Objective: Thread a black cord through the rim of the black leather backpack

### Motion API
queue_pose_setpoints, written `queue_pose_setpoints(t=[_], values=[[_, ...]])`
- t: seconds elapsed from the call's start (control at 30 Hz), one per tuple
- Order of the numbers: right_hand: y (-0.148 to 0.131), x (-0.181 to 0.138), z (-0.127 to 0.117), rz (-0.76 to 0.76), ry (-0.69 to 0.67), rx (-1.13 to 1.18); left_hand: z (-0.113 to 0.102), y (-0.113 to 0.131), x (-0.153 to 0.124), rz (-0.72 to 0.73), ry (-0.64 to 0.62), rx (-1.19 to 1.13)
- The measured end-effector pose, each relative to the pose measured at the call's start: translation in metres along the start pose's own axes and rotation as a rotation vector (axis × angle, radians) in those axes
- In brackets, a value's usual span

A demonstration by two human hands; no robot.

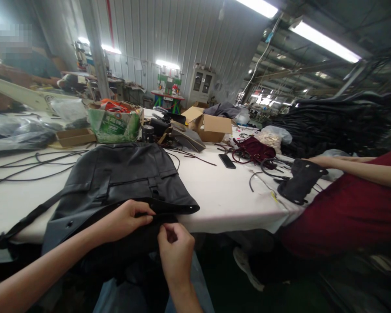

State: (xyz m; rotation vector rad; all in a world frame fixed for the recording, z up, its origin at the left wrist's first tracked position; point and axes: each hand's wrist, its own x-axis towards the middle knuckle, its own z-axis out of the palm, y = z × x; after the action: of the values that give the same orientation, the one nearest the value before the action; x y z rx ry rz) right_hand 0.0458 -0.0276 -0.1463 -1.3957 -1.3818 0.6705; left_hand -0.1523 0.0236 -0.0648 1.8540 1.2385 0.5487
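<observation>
Black bag [124, 182], white table [221, 195], maroon sleeve [345, 208]

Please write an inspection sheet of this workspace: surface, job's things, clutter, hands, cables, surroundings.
Surface: white table, its near edge beside both hands.
Job's things: black leather bag lies flat over the table edge.
Clutter: green box, cardboard box, phone, maroon bag.
Hands: left hand pinches the bag's rim; right hand closed at the same rim.
Cables: black cords lie loose at the left.
Surroundings: a co-worker's arm in a red sleeve, at the right; metal wall behind.
</observation>
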Motion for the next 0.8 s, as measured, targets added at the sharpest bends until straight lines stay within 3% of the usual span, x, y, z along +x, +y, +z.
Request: queue_pose_setpoints(t=[0.2,0.4,0.57,0.7,0.8], values=[[-0.001,0.006,0.002,-0.050,0.000,-0.013,0.000,-0.003,-0.003,0.049,0.005,0.001],[-0.003,0.011,0.002,-0.169,0.006,0.012,0.000,-0.003,-0.005,-0.013,-0.014,-0.010],[-0.004,0.011,-0.001,-0.107,-0.009,0.060,0.009,-0.001,0.001,-0.077,0.024,0.074],[0.000,0.009,0.004,-0.057,0.006,0.090,0.023,-0.009,0.005,-0.164,0.093,-0.064],[0.006,0.009,0.010,-0.050,0.040,0.121,0.036,-0.017,0.004,-0.239,0.213,-0.248]])
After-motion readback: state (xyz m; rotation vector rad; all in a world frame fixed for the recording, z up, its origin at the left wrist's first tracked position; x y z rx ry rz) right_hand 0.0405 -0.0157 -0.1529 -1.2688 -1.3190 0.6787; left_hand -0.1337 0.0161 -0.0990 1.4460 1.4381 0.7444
